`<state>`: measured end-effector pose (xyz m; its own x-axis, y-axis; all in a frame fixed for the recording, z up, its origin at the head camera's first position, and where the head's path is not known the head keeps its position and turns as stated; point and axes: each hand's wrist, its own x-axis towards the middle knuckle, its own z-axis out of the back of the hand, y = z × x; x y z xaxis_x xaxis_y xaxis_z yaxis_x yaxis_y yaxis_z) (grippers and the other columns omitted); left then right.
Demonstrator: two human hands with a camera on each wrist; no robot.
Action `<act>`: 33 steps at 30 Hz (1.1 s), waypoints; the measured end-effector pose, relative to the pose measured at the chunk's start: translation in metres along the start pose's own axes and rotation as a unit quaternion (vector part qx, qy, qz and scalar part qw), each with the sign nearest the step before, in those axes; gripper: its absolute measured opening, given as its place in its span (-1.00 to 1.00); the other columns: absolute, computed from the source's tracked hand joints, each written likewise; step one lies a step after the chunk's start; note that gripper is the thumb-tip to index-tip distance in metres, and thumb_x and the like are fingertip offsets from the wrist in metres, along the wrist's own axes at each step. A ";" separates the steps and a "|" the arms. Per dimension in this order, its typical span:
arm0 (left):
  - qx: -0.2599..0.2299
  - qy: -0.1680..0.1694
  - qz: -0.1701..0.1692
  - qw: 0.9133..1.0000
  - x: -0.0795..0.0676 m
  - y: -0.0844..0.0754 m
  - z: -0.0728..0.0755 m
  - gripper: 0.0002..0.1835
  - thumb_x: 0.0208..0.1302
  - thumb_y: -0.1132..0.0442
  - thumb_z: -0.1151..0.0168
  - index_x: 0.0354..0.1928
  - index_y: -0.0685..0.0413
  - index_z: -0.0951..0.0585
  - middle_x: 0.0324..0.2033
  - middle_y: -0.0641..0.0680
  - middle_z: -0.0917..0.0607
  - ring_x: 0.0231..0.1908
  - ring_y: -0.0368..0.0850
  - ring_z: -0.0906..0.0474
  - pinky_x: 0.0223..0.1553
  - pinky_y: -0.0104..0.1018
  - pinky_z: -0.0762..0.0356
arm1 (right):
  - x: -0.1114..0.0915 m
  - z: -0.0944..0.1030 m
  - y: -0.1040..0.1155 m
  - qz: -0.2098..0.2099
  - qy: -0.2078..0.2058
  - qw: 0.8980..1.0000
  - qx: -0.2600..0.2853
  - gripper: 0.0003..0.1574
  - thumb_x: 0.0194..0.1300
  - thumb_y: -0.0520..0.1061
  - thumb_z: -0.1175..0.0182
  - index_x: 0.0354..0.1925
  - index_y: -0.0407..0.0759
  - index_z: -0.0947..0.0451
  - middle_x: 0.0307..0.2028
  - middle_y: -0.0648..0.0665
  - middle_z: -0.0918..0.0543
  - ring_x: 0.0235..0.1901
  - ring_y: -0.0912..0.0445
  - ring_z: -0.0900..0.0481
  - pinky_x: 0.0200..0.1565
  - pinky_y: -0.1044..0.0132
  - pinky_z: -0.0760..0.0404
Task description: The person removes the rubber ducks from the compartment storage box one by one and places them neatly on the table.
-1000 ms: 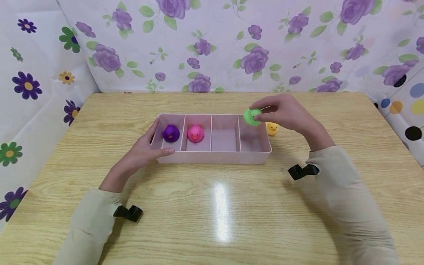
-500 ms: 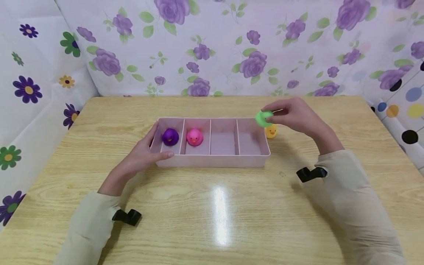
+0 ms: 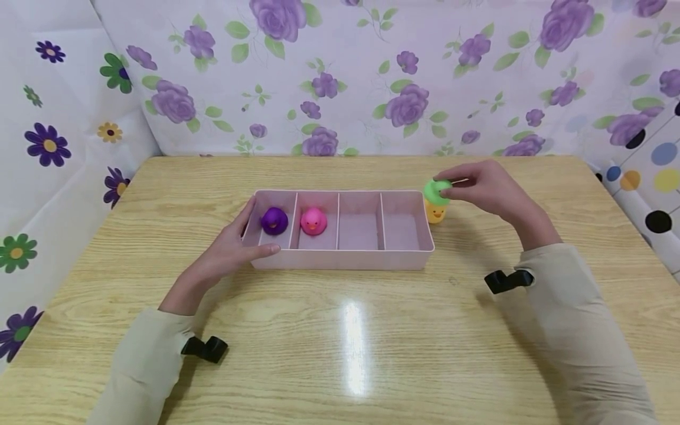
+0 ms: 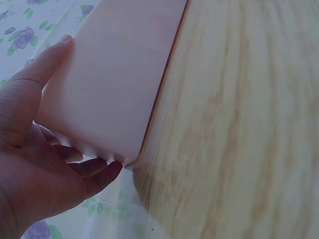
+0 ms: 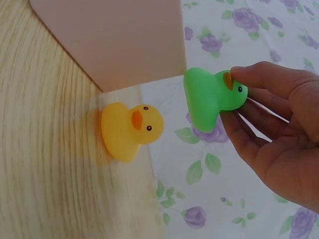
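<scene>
A pink box with several compartments lies across the table. My left hand grips its left end, thumb along the front wall and fingers round the end. Inside, a purple rubber duck sits in the leftmost compartment and a pink rubber duck in the one beside it. Past the box's right end, my right hand pinches a green rubber duck by its head, in the air. A yellow rubber duck stands on the table by that end, partly covered by the green one in the head view.
The wooden table reaches back to a wall covered in flowered cloth. Another flowered sheet borders the left side, and a dotted one the right. Black wrist mounts sit at both sleeves.
My right hand has carried the green duck rightward, from over the rightmost compartment to beyond the box's right end, near the yellow duck. My left hand keeps its grip on the box.
</scene>
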<state>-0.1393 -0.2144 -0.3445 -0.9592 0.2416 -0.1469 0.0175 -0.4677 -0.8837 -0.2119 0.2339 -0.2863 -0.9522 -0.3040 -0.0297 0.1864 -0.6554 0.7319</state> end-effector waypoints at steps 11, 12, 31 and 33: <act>-0.001 0.001 0.000 1.000 -0.001 0.000 0.000 0.24 0.19 0.14 -0.45 0.59 -0.09 0.33 0.57 0.17 0.19 0.53 0.14 0.29 0.48 0.17 0.23 | -0.002 0.007 -0.018 -0.025 -0.004 0.999 -0.028 -0.48 0.34 0.02 -0.34 0.18 -0.19 -0.63 0.08 -0.22 -0.66 -0.15 0.25 -0.62 -0.13 0.46 -0.55; -0.001 0.001 0.000 1.000 -0.001 0.000 0.000 0.24 0.19 0.14 -0.45 0.59 -0.09 0.33 0.57 0.17 0.20 0.53 0.14 0.30 0.48 0.16 0.24 | -0.002 0.008 -0.020 -0.028 -0.003 0.999 -0.029 -0.48 0.34 0.02 -0.33 0.18 -0.19 -0.63 0.09 -0.23 -0.65 -0.15 0.26 -0.61 -0.13 0.46 -0.54; -0.007 0.002 0.011 1.000 -0.002 -0.001 0.000 0.24 0.20 0.12 -0.44 0.59 -0.17 0.34 0.57 0.13 0.23 0.53 0.13 0.34 0.47 0.20 0.25 | -0.006 0.012 -0.048 -0.052 0.016 0.998 -0.028 -0.46 0.37 0.00 -0.30 0.21 -0.25 -0.59 0.16 -0.30 -0.61 0.09 -0.02 -0.54 0.13 0.01 -0.50; -0.010 0.002 0.010 1.000 -0.002 0.000 0.000 0.24 0.20 0.13 -0.44 0.59 -0.17 0.34 0.57 0.13 0.24 0.53 0.12 0.35 0.47 0.19 0.26 | -0.006 0.011 -0.051 -0.057 0.021 0.998 -0.026 -0.46 0.38 -0.02 -0.29 0.22 -0.25 -0.59 0.17 -0.31 -0.60 0.12 -0.05 -0.52 0.13 0.00 -0.50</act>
<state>-0.1370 -0.2146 -0.3439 -0.9572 0.2367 -0.1663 0.0418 -0.4558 -0.8891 -0.2182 0.2763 -0.3158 -0.9570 -0.2539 -0.1404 0.0907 -0.7216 0.6864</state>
